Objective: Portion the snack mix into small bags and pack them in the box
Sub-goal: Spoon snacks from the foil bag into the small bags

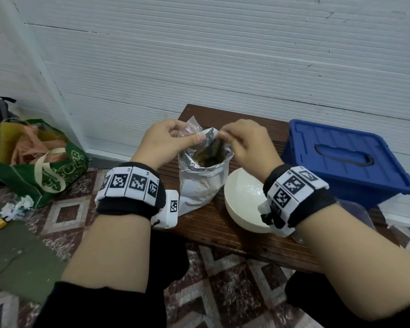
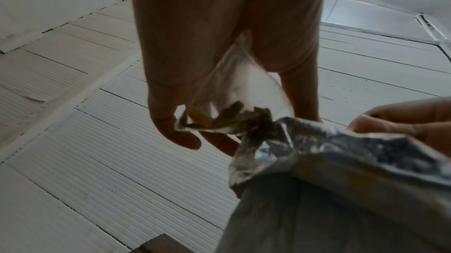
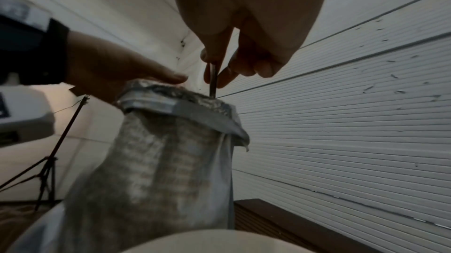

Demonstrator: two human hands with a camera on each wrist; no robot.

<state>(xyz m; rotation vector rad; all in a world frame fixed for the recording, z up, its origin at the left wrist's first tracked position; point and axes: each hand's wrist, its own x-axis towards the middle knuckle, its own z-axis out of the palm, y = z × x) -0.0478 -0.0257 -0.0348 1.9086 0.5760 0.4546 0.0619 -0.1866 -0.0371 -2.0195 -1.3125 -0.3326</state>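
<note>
Nearest, the white bowl [image 1: 242, 200] sat on the dark wooden desk [image 1: 223, 223], its right side hidden behind the right wrist band; a clear container [image 1: 355, 210] beyond that wrist was mostly cut off and hard to make out; just left of the bowl stood the foil snack bag [image 1: 202, 178], mouth rolled open, brownish snack mix [image 1: 208, 157] visible inside, individual pieces too dim to tell apart. Right hand [image 1: 244, 140] hovered over the bag's mouth, thumb and forefinger pinched on a thin dark piece of mix, clearest in the right wrist view [image 3: 214, 79], other fingers curled. Left hand [image 1: 168, 140] gripped a small clear bag [image 1: 191, 127] beside the foil rim, fingers curled round it; the left wrist view showed mix already inside it [image 2: 219, 118]. Farther right, the blue box [image 1: 346, 159] sat lidded, touching the desk's end; far left on the floor, a green tote [image 1: 40, 162], contents unclear.
</note>
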